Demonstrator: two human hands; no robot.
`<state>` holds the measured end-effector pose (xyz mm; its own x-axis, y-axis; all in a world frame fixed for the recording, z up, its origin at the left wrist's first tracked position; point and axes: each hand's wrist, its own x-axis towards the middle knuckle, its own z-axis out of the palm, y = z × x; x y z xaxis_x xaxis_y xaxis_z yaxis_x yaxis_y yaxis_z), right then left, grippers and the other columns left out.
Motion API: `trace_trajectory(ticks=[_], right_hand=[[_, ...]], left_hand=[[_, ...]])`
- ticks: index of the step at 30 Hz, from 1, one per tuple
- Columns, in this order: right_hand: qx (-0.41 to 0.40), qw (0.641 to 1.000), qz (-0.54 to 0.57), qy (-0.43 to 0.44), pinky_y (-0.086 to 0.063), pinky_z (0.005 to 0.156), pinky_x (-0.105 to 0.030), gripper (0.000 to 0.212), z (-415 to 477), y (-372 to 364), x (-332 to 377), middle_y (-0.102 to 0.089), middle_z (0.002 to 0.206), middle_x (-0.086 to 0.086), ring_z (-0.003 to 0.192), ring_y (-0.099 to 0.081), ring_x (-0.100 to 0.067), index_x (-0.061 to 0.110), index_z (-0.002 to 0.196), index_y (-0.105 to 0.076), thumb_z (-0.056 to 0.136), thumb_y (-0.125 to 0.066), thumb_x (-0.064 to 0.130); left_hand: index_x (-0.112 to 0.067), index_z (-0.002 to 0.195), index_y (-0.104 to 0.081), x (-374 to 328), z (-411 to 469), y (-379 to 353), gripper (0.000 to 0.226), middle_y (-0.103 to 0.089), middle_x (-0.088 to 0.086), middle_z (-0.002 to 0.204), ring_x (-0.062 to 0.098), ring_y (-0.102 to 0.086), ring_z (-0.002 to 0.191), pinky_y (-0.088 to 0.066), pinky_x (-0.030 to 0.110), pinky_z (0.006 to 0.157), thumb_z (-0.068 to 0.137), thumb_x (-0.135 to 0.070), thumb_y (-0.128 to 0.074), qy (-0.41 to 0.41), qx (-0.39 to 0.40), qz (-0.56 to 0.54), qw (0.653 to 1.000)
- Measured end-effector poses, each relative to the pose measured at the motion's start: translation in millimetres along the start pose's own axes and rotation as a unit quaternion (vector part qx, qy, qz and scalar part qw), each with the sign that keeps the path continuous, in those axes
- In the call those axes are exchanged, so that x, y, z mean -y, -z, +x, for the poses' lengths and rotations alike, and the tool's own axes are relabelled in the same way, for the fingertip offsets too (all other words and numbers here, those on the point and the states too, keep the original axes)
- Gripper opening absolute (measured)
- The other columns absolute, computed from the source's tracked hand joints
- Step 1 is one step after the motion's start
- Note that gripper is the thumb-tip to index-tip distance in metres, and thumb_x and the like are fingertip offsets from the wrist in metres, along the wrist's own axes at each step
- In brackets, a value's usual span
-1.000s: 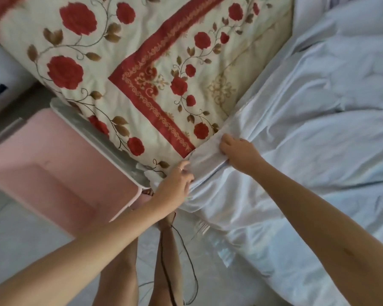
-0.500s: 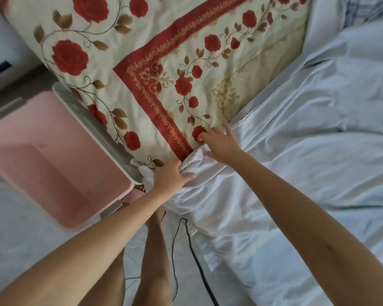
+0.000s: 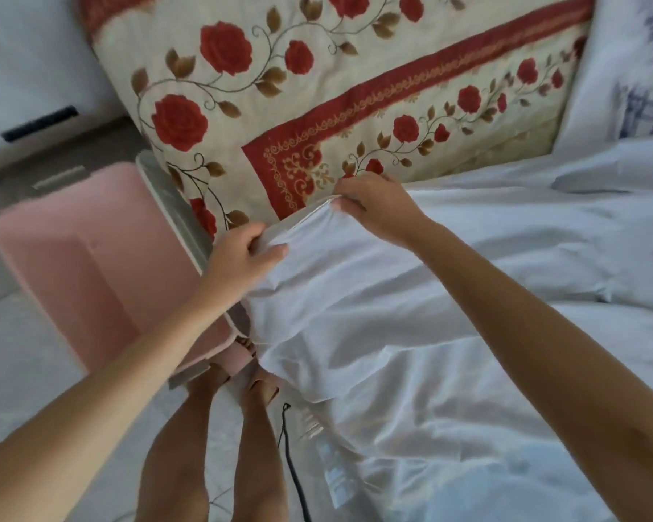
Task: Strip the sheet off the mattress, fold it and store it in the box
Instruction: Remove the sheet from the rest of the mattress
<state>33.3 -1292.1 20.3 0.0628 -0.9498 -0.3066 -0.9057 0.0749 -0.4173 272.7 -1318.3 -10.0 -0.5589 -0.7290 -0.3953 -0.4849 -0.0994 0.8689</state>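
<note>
A white sheet [image 3: 449,314] lies crumpled over the right half of the bed, its corner pulled up off the mattress. The mattress [image 3: 317,99] is cream with red roses and a red border, bare at the top and centre. My left hand [image 3: 242,258] grips the sheet's corner at the bed's near edge. My right hand [image 3: 374,205] pinches the sheet's hem a little further in, lifting it. An open pink box [image 3: 91,265] stands on the floor at the left, tight against the mattress corner.
A white cabinet [image 3: 34,88] with a dark handle stands at the upper left. A pillow with a blue pattern [image 3: 641,77] lies at the upper right. My legs and feet [image 3: 219,427] stand on the pale floor beside a black cable [image 3: 295,465].
Both hands have pulled the sheet's corner free of the mattress and lifted it. The camera has shifted, so box and mattress sit further right in the view.
</note>
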Motion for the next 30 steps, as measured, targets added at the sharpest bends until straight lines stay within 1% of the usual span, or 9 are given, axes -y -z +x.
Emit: trace_trajectory(ticks=[5,8,12,16,19,22,25,27,30], right_hand=[[0.010,0.998,-0.011,-0.065,-0.026,0.100,-0.038,0.024,73,-19,-13,-0.059,0.091,0.005,0.099,-0.052,-0.020,0.016,0.102,-0.062,0.100,-0.041,0.026],[-0.012,0.990,-0.021,-0.136,-0.023,0.102,-0.041,0.028,92,-42,-21,-0.061,0.111,-0.003,0.116,-0.046,-0.026,0.016,0.109,-0.061,0.101,-0.039,0.031],[-0.056,0.980,-0.019,-0.192,-0.019,0.110,-0.044,0.026,95,-75,-16,-0.052,0.122,-0.005,0.122,-0.041,-0.027,0.016,0.117,-0.054,0.097,-0.045,0.031],[-0.182,0.976,-0.112,-0.037,-0.029,0.101,-0.041,0.028,81,-81,-7,-0.056,0.113,-0.008,0.106,-0.049,-0.028,0.016,0.113,-0.058,0.085,-0.062,0.020],[-0.090,0.975,-0.158,0.125,-0.035,0.089,-0.034,0.032,77,-85,5,-0.061,0.106,-0.005,0.097,-0.052,-0.024,0.017,0.115,-0.059,0.083,-0.062,0.013],[0.021,0.988,-0.133,0.077,-0.040,0.088,-0.039,0.038,83,-82,18,-0.059,0.113,-0.006,0.105,-0.054,-0.028,0.015,0.124,-0.055,0.087,-0.061,0.012],[0.043,0.994,-0.098,0.036,-0.040,0.093,-0.040,0.046,91,-74,20,-0.057,0.121,-0.003,0.112,-0.053,-0.025,0.015,0.127,-0.050,0.084,-0.067,0.018],[-0.033,0.989,-0.124,0.070,-0.037,0.098,-0.040,0.050,87,-70,18,-0.057,0.121,-0.008,0.113,-0.052,-0.026,0.011,0.124,-0.051,0.078,-0.070,0.020],[-0.137,0.960,-0.205,0.133,-0.035,0.089,-0.034,0.034,69,-72,11,-0.060,0.108,-0.009,0.099,-0.055,-0.026,0.012,0.112,-0.050,0.081,-0.059,0.022]], left_hand=[[-0.013,0.090,-0.056,25,58,51,0.020,-0.059,0.003,0.072,0.016,-0.056,0.063,-0.040,0.029,0.059,0.081,-0.024,-0.070,0.009,0.024,0.095,0.995],[-0.016,0.108,-0.048,51,70,63,0.036,-0.057,-0.002,0.091,0.017,-0.058,0.081,-0.046,0.033,0.071,0.081,-0.017,-0.071,0.039,0.021,0.101,0.994],[-0.019,0.104,-0.038,80,47,55,0.036,-0.046,-0.002,0.096,0.019,-0.050,0.070,-0.041,0.034,0.062,0.084,-0.020,-0.067,-0.007,-0.035,0.162,0.986],[-0.020,0.086,-0.044,87,27,53,0.018,-0.050,-0.001,0.079,0.019,-0.051,0.064,-0.038,0.030,0.056,0.087,-0.021,-0.062,-0.026,-0.064,0.150,0.986],[-0.017,0.082,-0.047,78,25,67,0.022,-0.051,-0.002,0.070,0.009,-0.047,0.061,-0.033,0.020,0.058,0.082,-0.012,-0.068,-0.006,-0.056,0.067,0.996],[-0.013,0.084,-0.053,61,30,97,0.022,-0.047,0.006,0.066,0.003,-0.040,0.056,-0.030,0.011,0.052,0.078,0.000,-0.069,0.002,-0.044,-0.025,0.999],[-0.034,0.074,-0.055,83,37,128,0.044,-0.047,0.009,0.069,0.004,-0.040,0.060,-0.033,0.009,0.059,0.078,0.009,-0.065,-0.010,-0.068,0.010,0.998],[-0.037,0.067,-0.055,102,37,132,0.055,-0.052,0.008,0.074,0.006,-0.046,0.066,-0.034,0.009,0.064,0.074,0.018,-0.055,-0.005,-0.098,0.123,0.988],[-0.013,0.073,-0.062,98,32,109,0.034,-0.053,0.004,0.085,0.018,-0.050,0.081,-0.033,0.021,0.067,0.072,0.018,-0.048,0.001,-0.156,0.220,0.963]])
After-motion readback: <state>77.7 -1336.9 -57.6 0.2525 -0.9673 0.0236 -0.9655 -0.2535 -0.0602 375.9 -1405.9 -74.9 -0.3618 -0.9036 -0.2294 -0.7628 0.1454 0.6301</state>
